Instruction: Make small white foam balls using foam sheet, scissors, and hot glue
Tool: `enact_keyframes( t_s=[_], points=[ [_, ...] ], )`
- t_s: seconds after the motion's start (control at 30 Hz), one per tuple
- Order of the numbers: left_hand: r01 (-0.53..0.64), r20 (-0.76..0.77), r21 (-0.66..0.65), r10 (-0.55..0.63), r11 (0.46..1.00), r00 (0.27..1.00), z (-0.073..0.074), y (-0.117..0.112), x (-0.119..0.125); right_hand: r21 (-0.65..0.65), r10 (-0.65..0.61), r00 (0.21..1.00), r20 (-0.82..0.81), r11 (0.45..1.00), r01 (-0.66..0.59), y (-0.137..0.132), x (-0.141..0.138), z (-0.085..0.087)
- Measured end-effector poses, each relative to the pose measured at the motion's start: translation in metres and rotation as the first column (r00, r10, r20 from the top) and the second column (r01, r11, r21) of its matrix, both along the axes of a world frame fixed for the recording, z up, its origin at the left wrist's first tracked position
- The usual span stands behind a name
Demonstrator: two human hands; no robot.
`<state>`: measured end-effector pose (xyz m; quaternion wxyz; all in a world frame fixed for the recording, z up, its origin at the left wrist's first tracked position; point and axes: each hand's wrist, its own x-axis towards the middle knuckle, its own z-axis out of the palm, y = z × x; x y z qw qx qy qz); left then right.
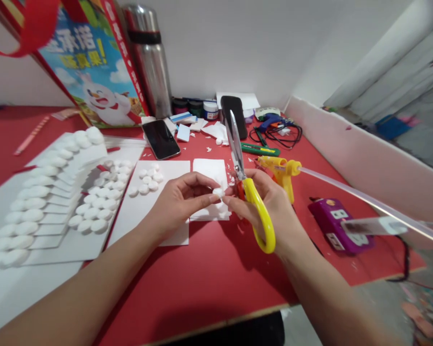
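Note:
At the middle of the head view, my left hand (182,199) pinches a small white rounded piece (218,192) between thumb and fingertips. My right hand (265,202) carries scissors (250,192) with a yellow and an orange handle, blades pointing up and away from me. Its thumb and a fingertip touch the right side of the same white piece. Under the fingers lies a stack of white paper (206,166). To the left, several small white rounded pieces (149,179) rest on a white sheet (173,168).
Rows of white ovals on card strips (32,211) cover the left. Behind stand a printed bag (101,72), a steel flask (153,72) and a phone (161,139). A green cutter (261,150), a yellow glue gun (283,170) with its long glue stick, and a purple box (341,226) are at right.

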<state>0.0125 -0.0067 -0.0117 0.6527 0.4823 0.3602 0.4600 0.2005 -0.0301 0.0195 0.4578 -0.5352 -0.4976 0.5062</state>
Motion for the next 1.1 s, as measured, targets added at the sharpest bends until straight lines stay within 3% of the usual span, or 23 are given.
enact_keyframes(
  t_s=[0.2,0.4,0.5,0.7,0.9,1.1],
  points=[
    [0.006,0.020,-0.020,-0.005,1.000,1.000,-0.001,0.000,0.000,0.050,-0.026,0.999,0.029,0.998,0.024,0.003,0.004,-0.003],
    [0.044,0.161,-0.206,-0.011,0.978,0.987,0.002,0.002,-0.001,0.125,-0.202,0.976,0.087,0.974,0.190,-0.005,0.016,0.006],
    [0.031,0.162,-0.226,0.006,0.974,0.987,0.002,0.001,0.000,0.093,-0.155,0.983,0.093,0.985,0.147,-0.008,0.015,0.011],
    [0.039,0.060,-0.113,-0.032,0.993,0.998,-0.002,-0.002,0.002,-0.003,0.044,0.998,0.050,0.999,-0.044,-0.008,0.005,0.004],
    [0.052,-0.027,0.025,-0.052,0.998,0.998,0.001,-0.002,0.002,0.041,0.025,0.999,0.030,0.999,-0.026,-0.008,0.002,0.001],
    [0.068,-0.059,0.043,-0.066,0.997,0.996,0.002,-0.002,0.001,0.076,0.012,0.999,0.048,0.997,-0.016,-0.012,0.003,0.006]
  ],
)
